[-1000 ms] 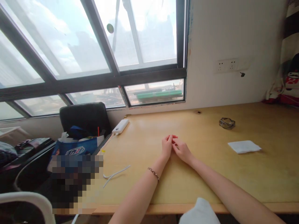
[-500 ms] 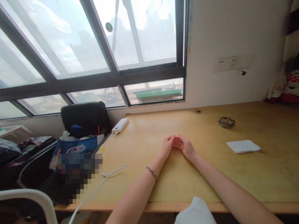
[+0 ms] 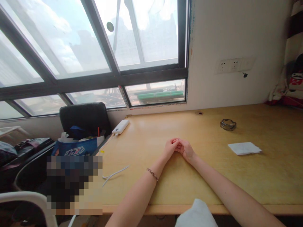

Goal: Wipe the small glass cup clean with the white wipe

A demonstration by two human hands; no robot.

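Observation:
My left hand (image 3: 170, 148) and my right hand (image 3: 186, 149) meet over the middle of the wooden table (image 3: 203, 183). Their fingers are folded against each other, with the left thumb lying across the right fingers. No object shows in either hand, though the insides of the palms are hidden. A braided bracelet (image 3: 152, 174) circles my left wrist. To the right of my hands lie a folded white paper (image 3: 245, 148) and, farther back, a dark see-through ring-shaped dish (image 3: 228, 125).
A white power bank (image 3: 120, 127) with a cable plugged in lies at the table's left edge. A white cable end (image 3: 115, 173) rests nearer. Left of the table, a black chair (image 3: 85, 118) holds a blue bag (image 3: 77, 148). Wall sockets (image 3: 228, 65) sit above the table.
My hands have closed more tightly together, the fingers folding over each other where their tips met before. The view has shifted slightly. Things on the table have stayed in place.

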